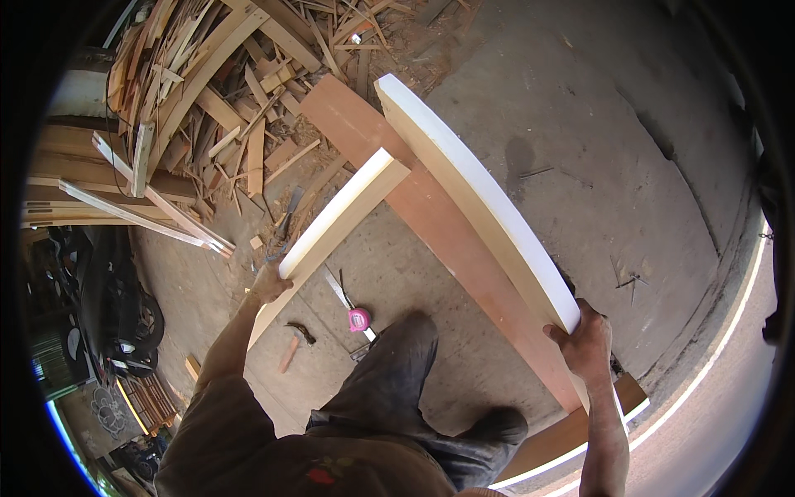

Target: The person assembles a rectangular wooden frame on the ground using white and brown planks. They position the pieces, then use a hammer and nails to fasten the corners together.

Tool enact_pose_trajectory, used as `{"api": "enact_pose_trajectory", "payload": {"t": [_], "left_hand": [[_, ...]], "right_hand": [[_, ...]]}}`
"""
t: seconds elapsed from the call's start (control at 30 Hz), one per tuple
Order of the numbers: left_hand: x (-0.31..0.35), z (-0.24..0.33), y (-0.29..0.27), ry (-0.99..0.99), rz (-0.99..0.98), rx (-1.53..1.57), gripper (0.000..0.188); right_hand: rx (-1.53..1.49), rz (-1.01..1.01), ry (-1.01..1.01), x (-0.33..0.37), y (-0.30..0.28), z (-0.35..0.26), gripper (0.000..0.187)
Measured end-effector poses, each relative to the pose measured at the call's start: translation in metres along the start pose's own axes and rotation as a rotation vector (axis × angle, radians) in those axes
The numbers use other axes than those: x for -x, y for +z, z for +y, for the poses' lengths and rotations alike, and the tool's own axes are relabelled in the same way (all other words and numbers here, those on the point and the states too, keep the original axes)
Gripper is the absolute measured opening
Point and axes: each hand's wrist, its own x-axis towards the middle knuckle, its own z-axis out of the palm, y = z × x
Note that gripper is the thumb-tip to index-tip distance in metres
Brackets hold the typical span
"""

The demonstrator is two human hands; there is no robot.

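Both hands occupied. My left hand (269, 283) is wrapped around a shorter board (327, 236), thumb on the side toward my right. My right hand (588, 341) grips the near part of a longer board (482, 197), thumb on its inner side, fingers over the outer side. Both boards show a white edge upward and a light brown face below it.

Position: the shorter board slants away from me toward the right; its far end sits over a reddish plank (452, 242), just beside the longer board. Cannot tell whether the two boards touch there. The longer board runs from upper middle to lower right, along and partly above the plank. The plank's near end reaches close to a darker board (553, 439) with a white edge, lying beyond my right forearm's inner side.

Floor (513, 99): grey concrete. Between my arms, a hammer (291, 353) with a wooden handle lies near my left forearm; to its right, a pink tape measure (358, 320) beside a metal strip (337, 287).

Upper left: a heap of wood scraps (248, 91). Below it, pale strips (128, 214) lean across one another. Farther left, a dark motorbike (108, 290), partly shadowed.
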Motion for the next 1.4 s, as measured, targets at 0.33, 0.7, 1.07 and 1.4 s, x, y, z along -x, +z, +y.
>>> {"api": "enact_pose_trajectory", "payload": {"t": [0.33,0.7,1.07,1.4], "left_hand": [[0.014,0.040,-0.010,-0.068,-0.027,0.049,0.066],[0.013,0.039,-0.010,-0.003,0.030,0.088,0.067],[0.002,0.019,-0.009,0.051,0.015,-0.002,0.082],[0.025,0.302,0.109,0.934,0.314,-0.259,0.115]], "right_hand": [[0.230,0.051,-0.006,-0.010,0.052,0.039,0.047],[0.332,0.079,-0.070,0.015,0.076,0.060,0.052],[0.355,0.194,-0.013,0.038,0.093,0.066,0.077],[0.060,0.864,0.205,0.262,0.174,0.158,0.087]]}}
